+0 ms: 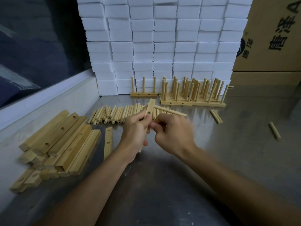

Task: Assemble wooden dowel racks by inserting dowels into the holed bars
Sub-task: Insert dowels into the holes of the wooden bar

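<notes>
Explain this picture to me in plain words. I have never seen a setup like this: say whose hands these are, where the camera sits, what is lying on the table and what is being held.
There is no machine here. A person wears a camera on the head, looking down at their own hands. The left hand grips a wooden bar with holes in it; one dowel already sticks out of it sideways. The right hand pinches something at the bar, too blurred to tell. On the metal table lie a row of loose dowels, a pile of holed bars at the left, and finished racks standing at the back before stacked white blocks.
</notes>
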